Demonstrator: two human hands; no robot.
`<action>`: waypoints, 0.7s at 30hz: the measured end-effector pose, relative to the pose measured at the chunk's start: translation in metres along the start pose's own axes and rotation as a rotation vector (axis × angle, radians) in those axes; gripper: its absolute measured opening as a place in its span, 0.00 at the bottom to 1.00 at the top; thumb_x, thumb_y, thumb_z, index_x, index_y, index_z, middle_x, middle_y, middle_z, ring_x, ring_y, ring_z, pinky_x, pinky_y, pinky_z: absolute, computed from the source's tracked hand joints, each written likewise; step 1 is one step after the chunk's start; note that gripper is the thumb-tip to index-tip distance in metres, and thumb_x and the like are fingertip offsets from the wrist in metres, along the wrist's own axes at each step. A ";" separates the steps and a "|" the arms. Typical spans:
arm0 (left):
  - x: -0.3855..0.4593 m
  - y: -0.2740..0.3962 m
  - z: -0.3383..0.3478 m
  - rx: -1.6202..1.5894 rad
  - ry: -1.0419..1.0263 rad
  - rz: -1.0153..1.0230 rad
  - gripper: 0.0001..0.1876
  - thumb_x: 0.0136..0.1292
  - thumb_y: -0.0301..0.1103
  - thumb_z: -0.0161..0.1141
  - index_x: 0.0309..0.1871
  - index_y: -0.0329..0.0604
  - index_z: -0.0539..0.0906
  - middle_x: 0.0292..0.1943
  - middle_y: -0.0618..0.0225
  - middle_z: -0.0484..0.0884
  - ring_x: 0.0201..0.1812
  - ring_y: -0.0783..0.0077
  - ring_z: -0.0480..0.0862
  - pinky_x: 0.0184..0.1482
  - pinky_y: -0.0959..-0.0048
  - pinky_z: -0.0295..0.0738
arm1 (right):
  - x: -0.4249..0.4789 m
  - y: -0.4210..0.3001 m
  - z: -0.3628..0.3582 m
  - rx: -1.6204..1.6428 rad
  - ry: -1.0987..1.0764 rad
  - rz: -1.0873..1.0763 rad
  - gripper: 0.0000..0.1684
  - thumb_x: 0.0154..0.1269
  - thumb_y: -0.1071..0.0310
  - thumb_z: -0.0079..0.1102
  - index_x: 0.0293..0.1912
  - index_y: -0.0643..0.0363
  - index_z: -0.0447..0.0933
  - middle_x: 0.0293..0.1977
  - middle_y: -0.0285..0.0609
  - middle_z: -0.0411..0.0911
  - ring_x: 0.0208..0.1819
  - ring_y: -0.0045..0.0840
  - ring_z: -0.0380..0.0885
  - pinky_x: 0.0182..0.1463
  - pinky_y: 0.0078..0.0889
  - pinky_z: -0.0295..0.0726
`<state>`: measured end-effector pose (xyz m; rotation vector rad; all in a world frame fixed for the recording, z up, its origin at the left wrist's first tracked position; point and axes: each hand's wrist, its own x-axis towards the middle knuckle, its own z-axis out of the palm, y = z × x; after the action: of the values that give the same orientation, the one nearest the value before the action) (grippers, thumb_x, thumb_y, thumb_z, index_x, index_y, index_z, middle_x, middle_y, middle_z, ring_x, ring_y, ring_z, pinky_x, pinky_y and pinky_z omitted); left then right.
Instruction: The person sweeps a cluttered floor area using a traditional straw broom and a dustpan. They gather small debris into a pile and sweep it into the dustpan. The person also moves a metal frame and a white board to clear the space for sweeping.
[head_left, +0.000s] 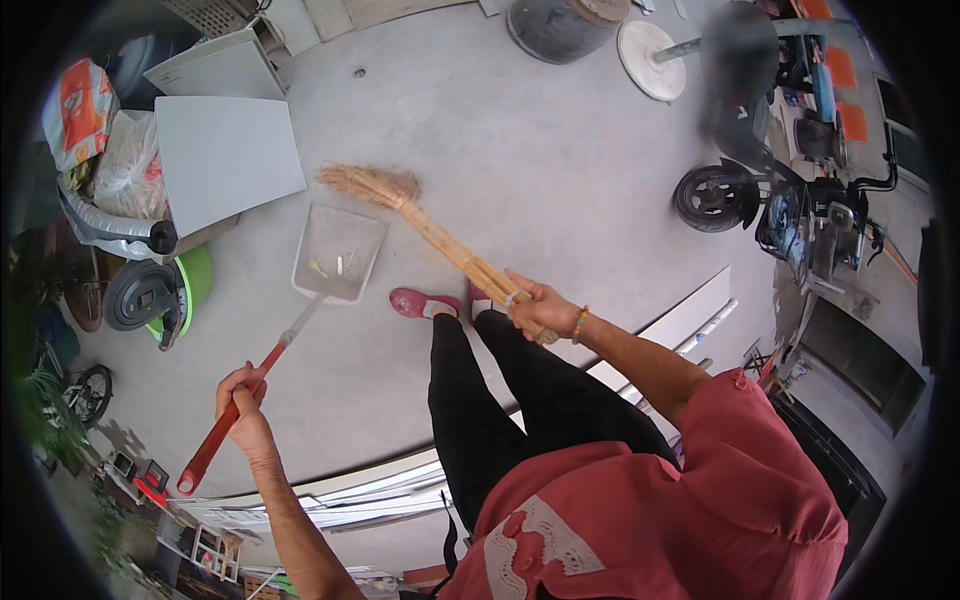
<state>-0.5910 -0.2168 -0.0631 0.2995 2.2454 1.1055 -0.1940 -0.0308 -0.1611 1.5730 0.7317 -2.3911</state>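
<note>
My left hand (246, 409) is closed around the red handle of a long-handled dustpan (349, 244). The pan lies on the grey floor, with a few small pale bits of debris in it. In my right hand (544, 307) is the bundled-stalk handle of a straw broom (442, 240), held near its end. The broom slants across the view, and its bristles are just above and to the right of the pan's far edge, apart from it. Whether the bristles touch the floor I cannot tell. My feet, in dark pink shoes (412, 303), are right of the pan.
A pale panel (229, 157), plastic bags (127, 169) and a green bucket (196, 281) crowd the left side. A dark pot (551, 34) and a round white base (643, 64) stand at the top. A two-wheeler (716, 199) stands right; long strips (360, 491) lie behind me.
</note>
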 end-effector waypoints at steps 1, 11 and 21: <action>0.000 0.000 0.000 -0.011 -0.006 -0.004 0.10 0.63 0.25 0.40 0.38 0.38 0.75 0.34 0.61 0.80 0.51 0.61 0.77 0.46 0.69 0.78 | -0.006 0.007 -0.025 0.006 0.113 -0.049 0.49 0.53 0.74 0.56 0.69 0.44 0.41 0.25 0.36 0.70 0.16 0.19 0.69 0.17 0.23 0.73; 0.000 0.006 0.011 0.013 -0.018 -0.024 0.10 0.62 0.25 0.39 0.38 0.38 0.74 0.33 0.61 0.80 0.51 0.60 0.78 0.46 0.69 0.79 | 0.067 -0.003 -0.156 0.360 0.569 -0.130 0.19 0.53 0.73 0.52 0.42 0.51 0.56 0.28 0.43 0.65 0.22 0.30 0.71 0.18 0.33 0.74; -0.004 -0.001 0.000 -0.052 -0.015 -0.028 0.10 0.62 0.24 0.38 0.38 0.37 0.73 0.33 0.59 0.80 0.52 0.56 0.77 0.47 0.66 0.79 | 0.028 0.072 0.002 0.297 0.030 -0.033 0.48 0.55 0.74 0.53 0.69 0.44 0.39 0.25 0.38 0.69 0.18 0.23 0.70 0.18 0.28 0.73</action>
<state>-0.5875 -0.2189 -0.0619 0.2532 2.1970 1.1418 -0.1782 -0.0907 -0.2072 1.7185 0.4241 -2.6024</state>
